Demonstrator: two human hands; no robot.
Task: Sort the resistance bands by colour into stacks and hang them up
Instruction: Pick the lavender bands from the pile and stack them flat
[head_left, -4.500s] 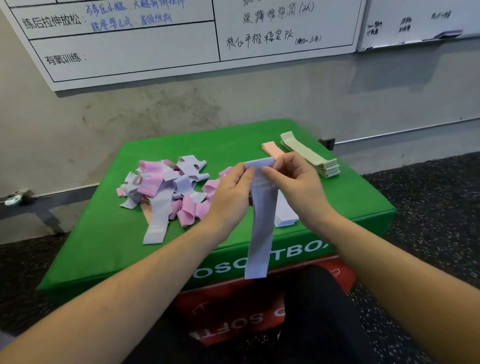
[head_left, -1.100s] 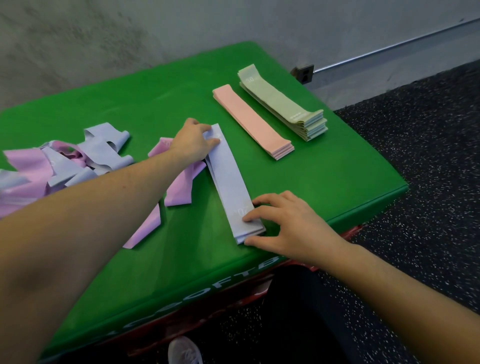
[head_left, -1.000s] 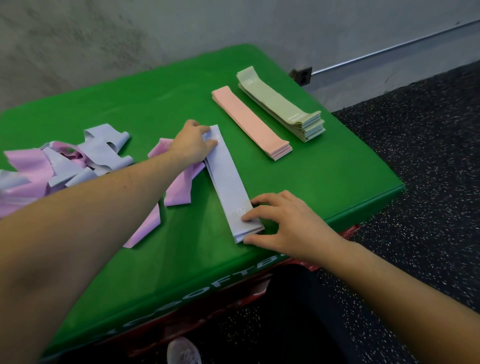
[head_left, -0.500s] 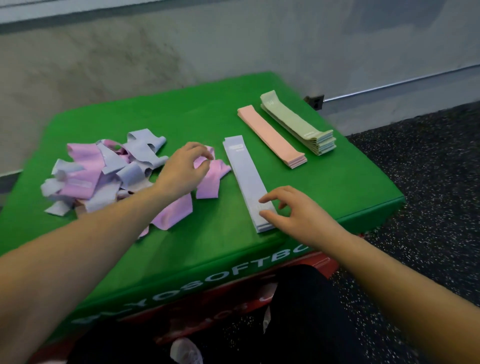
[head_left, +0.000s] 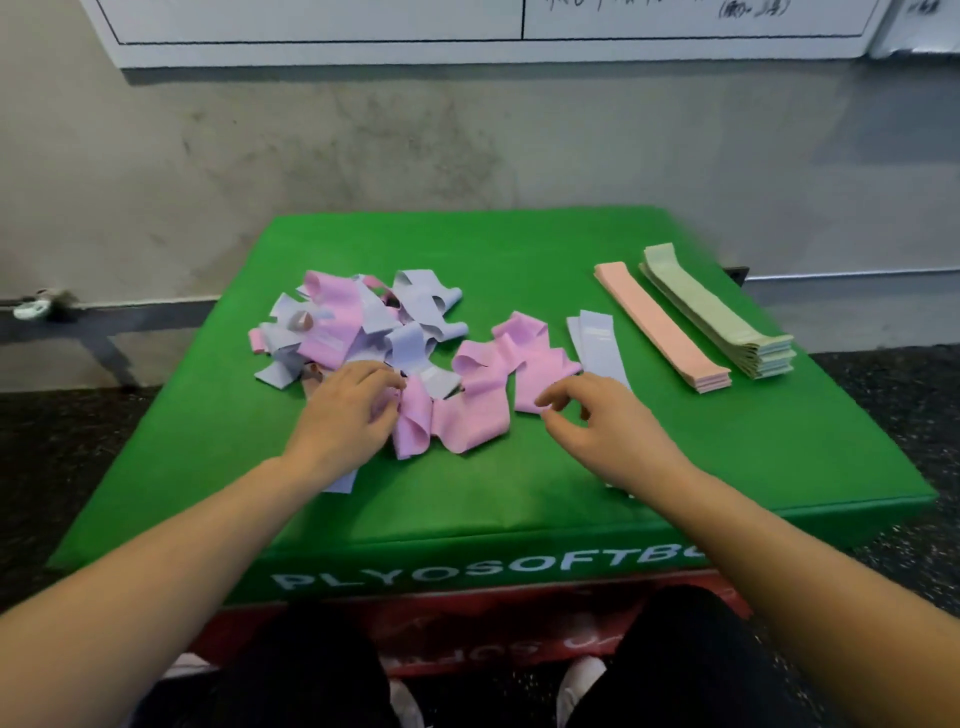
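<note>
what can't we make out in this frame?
Head view only:
- Lavender stack: near end hidden by the right hand.
- Left hand: fingertips buried in the pink bands, grip unclear.
- Whiteboard: cut off by top edge.
- Band labels: too small to read.

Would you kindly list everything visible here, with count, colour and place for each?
Plyo box: one, green top, red layer below; centre, against the wall.
Loose bands: a tangled heap, pink and lilac, count unclear; left-centre of the box top.
Lilac stack: one, lilac; right of the heap, partly hidden by the right hand.
Peach stack: one, peach; right of the lilac stack.
Green stack: one, pale green; far right, the tallest.
Whiteboard: one, white; on the wall above.
Left hand: on the pink bands at the heap's near edge.
Right hand: fingers curled at a pink band's end.
</note>
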